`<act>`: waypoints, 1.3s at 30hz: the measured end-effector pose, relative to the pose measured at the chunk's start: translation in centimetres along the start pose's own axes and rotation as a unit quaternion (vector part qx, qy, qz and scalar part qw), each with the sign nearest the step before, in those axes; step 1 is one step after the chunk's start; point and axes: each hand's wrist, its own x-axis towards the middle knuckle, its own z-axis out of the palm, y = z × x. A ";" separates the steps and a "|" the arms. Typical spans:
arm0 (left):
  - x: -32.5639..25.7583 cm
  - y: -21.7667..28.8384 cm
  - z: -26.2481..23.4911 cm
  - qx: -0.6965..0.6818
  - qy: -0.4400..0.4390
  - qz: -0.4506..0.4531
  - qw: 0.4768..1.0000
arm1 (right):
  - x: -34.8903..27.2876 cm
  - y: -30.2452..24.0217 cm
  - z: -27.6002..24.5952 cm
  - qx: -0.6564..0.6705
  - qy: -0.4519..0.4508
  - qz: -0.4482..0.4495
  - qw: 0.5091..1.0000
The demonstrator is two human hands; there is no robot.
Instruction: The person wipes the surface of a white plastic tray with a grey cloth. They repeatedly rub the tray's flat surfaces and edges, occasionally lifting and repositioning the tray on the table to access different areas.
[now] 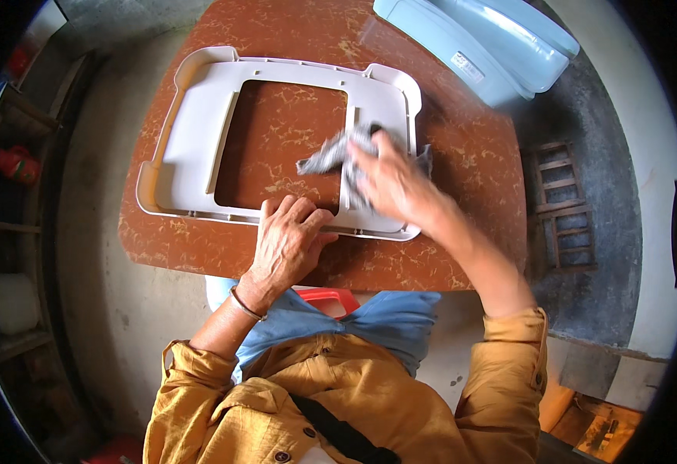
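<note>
A white plastic frame (191,147), with a large rectangular opening in its middle, lies on the reddish-brown marbled table (462,185). At its near edge my left hand (290,236) curls its fingers over the rim and grips it. My right hand (392,178) presses a grey patterned cloth (330,157) onto the frame's right side. That hand and the cloth are somewhat blurred by motion. Part of the cloth is hidden under the right hand, and one end hangs over the opening.
A light blue plastic bin (485,46) rests at the table's far right corner. Dark shelves (21,224) with a red item (18,164) and a white container (13,301) stand at left. Wooden slatted pieces (566,209) are on the floor at right. A red stool (330,301) shows beneath me.
</note>
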 end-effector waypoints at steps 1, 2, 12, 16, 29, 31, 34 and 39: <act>0.1 0.0 -0.2 0.002 0.000 0.003 1.000 | 2.0 1.2 -0.2 -0.010 0.010 0.020 1.000; 0.2 0.0 -0.3 0.003 -0.002 0.003 1.000 | 3.9 2.5 -0.3 0.025 0.038 0.042 0.998; 0.0 0.0 -0.1 0.007 -0.007 -0.025 1.000 | 0.7 -0.9 -0.5 0.033 0.022 0.073 0.997; 0.1 0.3 -0.6 -0.006 -0.014 -0.017 1.000 | -2.2 -2.9 -0.7 0.034 0.051 0.012 0.998; 0.4 0.0 0.2 0.018 -0.004 -0.020 1.000 | 4.0 2.5 1.0 -0.023 0.099 0.048 0.994; 0.3 0.1 0.0 0.019 -0.003 -0.024 1.000 | -0.3 -0.4 1.4 -0.002 0.132 -0.016 0.991; 0.2 0.3 -0.3 0.010 -0.011 -0.013 1.000 | -2.3 -2.8 -0.4 -0.002 0.049 0.010 0.999; 0.2 0.2 -0.3 0.007 -0.014 -0.004 1.000 | 3.7 3.5 0.9 -0.025 0.101 0.036 0.994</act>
